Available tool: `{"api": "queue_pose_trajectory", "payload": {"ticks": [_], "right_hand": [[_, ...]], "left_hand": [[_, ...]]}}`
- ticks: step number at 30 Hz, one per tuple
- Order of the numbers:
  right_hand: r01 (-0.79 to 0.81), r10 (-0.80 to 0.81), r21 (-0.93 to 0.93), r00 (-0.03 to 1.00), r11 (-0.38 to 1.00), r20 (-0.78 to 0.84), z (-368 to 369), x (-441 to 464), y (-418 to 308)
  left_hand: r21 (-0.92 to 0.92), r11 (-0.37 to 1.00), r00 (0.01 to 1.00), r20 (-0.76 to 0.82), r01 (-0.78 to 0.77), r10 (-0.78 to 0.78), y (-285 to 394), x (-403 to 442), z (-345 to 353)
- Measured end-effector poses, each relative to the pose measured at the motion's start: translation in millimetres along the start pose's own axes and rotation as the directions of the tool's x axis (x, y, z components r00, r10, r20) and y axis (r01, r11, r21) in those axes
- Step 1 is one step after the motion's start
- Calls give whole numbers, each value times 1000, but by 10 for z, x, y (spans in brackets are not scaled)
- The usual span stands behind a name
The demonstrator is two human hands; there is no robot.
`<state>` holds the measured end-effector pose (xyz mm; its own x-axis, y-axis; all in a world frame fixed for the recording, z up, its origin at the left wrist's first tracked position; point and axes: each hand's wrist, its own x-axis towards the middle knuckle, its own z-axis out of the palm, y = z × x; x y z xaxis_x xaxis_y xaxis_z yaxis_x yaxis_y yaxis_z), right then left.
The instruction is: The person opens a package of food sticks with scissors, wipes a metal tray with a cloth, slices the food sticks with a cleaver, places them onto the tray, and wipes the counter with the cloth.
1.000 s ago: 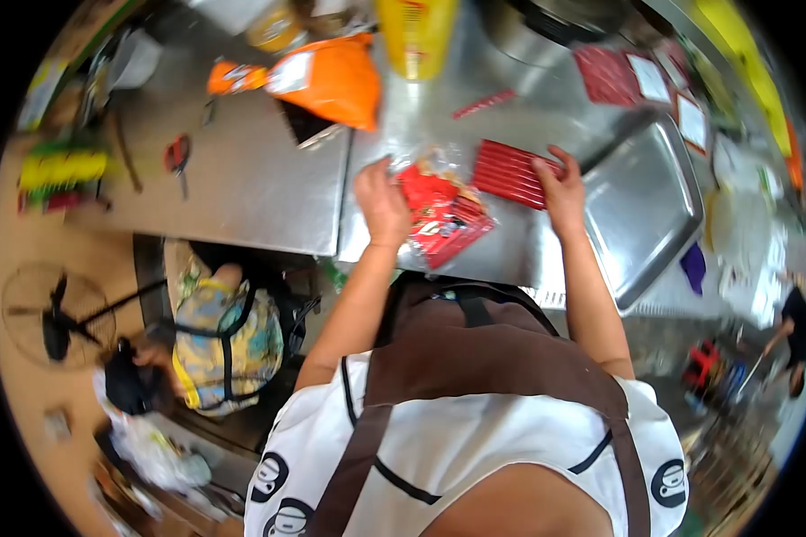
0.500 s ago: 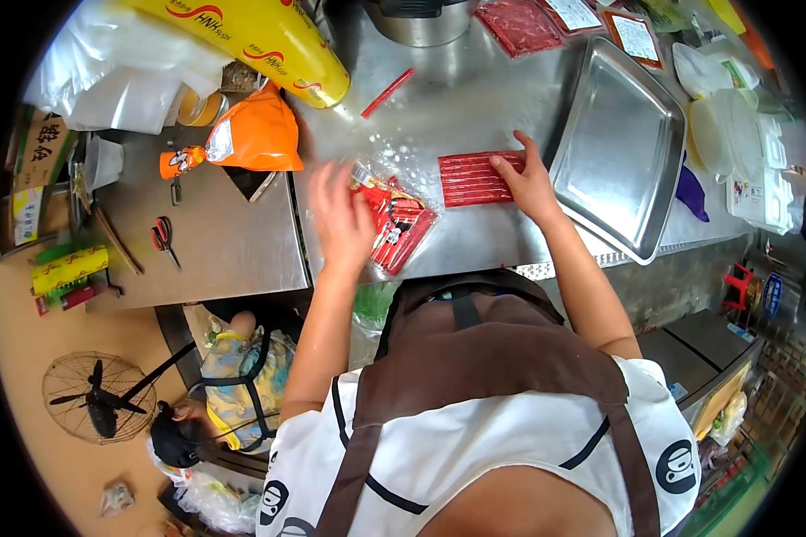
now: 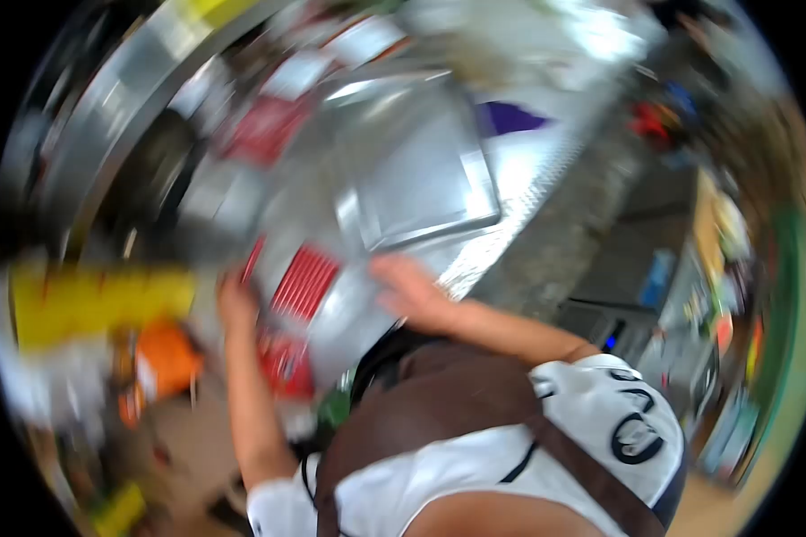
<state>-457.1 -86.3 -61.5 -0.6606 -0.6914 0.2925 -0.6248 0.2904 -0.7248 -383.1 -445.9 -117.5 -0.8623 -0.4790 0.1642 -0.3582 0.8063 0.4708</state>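
A thin red stick [image 3: 253, 258] lies on the steel table, its lower end at the fingers of my left hand [image 3: 235, 302], which look closed on it, though motion blurs them. To its right is a flat pack of red sticks [image 3: 305, 282] lying side by side in clear wrap. A printed red packet [image 3: 287, 362] sits nearer my body, partly behind my left forearm. My right hand [image 3: 414, 288] is off the stick pack, fingers stretched out and holding nothing, close to the near edge of the metal tray [image 3: 403, 234].
Flat red packs [image 3: 264, 130] and labelled packs [image 3: 367, 40] lie beyond the tray. A yellow roll [image 3: 103, 304] and an orange bag [image 3: 166, 358] are at the left. Something purple [image 3: 513, 117] lies by the tray's right side. Much is blurred.
My view has swung to the right and turned. My left hand has moved from the printed packet to the loose red stick. My right hand has let go of the stick pack.
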Motion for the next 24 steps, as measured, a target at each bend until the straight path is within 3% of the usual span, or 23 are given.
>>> {"api": "queue_pose_trajectory", "payload": {"ticks": [2,5,6,9,11,12,13,15,17,18,19,20,21,22,23,24], "right_hand": [[56,-57,-13,993,998,-103,-27,-150,84],[55,-55,-2,991,999,-125,-263,-199,-84],[38,-35,24,991,999,-128,-341,-236,-87],[-20,32,78,988,997,-153,-525,-383,-90],[-314,304,101,947,944,102,-655,-595,-94],[-397,381,87,911,914,160,-669,-755,-85],[-421,408,104,905,901,124,-677,-944,-88],[-520,439,271,844,810,307,-700,-1332,-144],[-729,713,490,648,477,270,-969,-1664,-243],[-670,839,675,526,309,138,-1130,-1846,-226],[-564,907,786,422,251,13,-1247,-2168,22],[-565,894,693,272,449,-357,-1436,-2386,160],[-639,841,609,116,470,-528,-1666,-2631,293],[-735,752,526,-34,427,-658,-1945,-2940,463],[-832,629,434,-137,346,-765,-2211,-3241,612],[-901,502,363,-206,238,-840,-2440,-3541,732]], "left_hand": [[-119,993,995,102,-9,22,235,-101,-28],[-161,987,965,262,13,30,361,-229,3],[-93,994,954,290,-51,76,358,-224,-21],[-181,983,943,328,5,56,291,-200,-55],[-205,978,934,341,-38,108,282,-130,22],[-114,993,934,351,-27,65,337,-117,-23],[-18,1000,934,357,-17,23,388,-101,-82],[-5,999,912,407,-49,47,611,-102,-192],[-7,999,900,435,-36,36,858,-211,-246],[8,994,909,406,-105,93,960,-281,-274],[28,984,913,379,-174,151,1081,-333,-326],[29,983,909,385,-182,157,1356,-292,-470],[154,984,765,644,-89,-31,1756,-187,-686],[301,953,539,809,-35,-236,2061,-144,-827],[307,951,544,805,-39,-237,2247,-240,-901],[302,937,670,735,-178,-109,2422,-390,-971]]}}
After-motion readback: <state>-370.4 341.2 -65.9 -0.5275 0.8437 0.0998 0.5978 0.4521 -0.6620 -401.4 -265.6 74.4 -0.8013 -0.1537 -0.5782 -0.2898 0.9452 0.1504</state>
